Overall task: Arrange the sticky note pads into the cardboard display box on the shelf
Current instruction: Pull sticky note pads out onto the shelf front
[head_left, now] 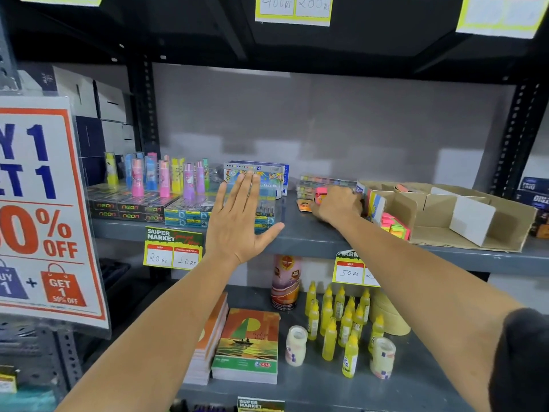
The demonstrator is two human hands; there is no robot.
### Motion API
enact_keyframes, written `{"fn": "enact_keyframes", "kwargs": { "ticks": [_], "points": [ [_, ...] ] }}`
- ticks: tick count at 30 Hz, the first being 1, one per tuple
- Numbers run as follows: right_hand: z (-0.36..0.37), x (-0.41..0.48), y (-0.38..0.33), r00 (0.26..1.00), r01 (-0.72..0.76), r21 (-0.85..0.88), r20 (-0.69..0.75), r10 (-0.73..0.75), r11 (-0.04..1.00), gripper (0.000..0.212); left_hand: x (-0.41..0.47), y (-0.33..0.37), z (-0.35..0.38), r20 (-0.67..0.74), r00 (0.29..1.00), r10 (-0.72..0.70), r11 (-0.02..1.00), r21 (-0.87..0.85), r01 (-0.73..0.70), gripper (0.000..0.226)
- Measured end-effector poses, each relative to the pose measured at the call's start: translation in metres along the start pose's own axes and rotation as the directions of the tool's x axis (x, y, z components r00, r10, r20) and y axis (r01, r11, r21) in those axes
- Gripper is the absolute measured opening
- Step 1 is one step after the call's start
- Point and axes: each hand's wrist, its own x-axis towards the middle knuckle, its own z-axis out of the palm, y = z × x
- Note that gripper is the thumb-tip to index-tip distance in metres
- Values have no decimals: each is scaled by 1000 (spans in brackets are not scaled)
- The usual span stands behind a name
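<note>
1. The shelf [312, 233] carries the cardboard display box [475, 215] toward its right end, and most of the box's divided compartments look empty, so the bulk of the job is left.
2. A few sticky note pads [396, 227] already sit at the box's left front corner, with more standing at its left wall.
3. Your left hand [237, 221] hangs spread and flat at the shelf's front edge, holding nothing.
4. Your right hand [338, 205] is curled over a pink pad [320, 194] just left of the box; whether it truly grips it, I cannot tell.
5. One small orange pad [304, 206] lies loose beside that hand, not yet boxed.
</note>
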Motion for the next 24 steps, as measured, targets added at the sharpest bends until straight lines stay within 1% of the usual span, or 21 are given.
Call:
{"fn": "enact_keyframes", "kwargs": {
  "ticks": [4, 6, 8, 10, 12, 14, 19, 24],
  "points": [
    [-1, 0, -1, 997, -44, 140, 64, 35, 989, 64, 1, 0, 0, 2, 1000, -4, 1000, -2, 4, 96],
    [-1, 0, 1, 999, -41, 130, 29, 37, 991, 63, 1, 0, 0, 6, 1000, -6, 1000, -4, 7, 96],
    [-3, -2, 2, 1000, -11, 122, -19, 13, 992, 64, 1, 0, 0, 14, 1000, -6, 1000, -2, 6, 97],
    [-6, -6, 0, 999, 31, 176, -50, -23, 984, 65, 1, -1, 0, 19, 1000, -7, 1000, -5, 7, 97],
    [-11, -12, -2, 993, 90, 236, -96, -69, 968, 58, 0, -1, -1, 25, 1000, -7, 1000, -9, 7, 98],
    [-16, -23, -4, 984, 140, 260, -143, -105, 956, 48, 0, 0, -2, 37, 999, -7, 1000, -9, 7, 102],
    [-27, -62, -15, 971, 223, 320, -153, -182, 921, 36, 0, 0, -7, 81, 997, -5, 1000, 2, 5, 114],
    [-18, -85, -21, 960, 272, 278, -140, -242, 921, 45, -1, 1, -9, 104, 995, -6, 1000, -14, 8, 122]
  ]
}}
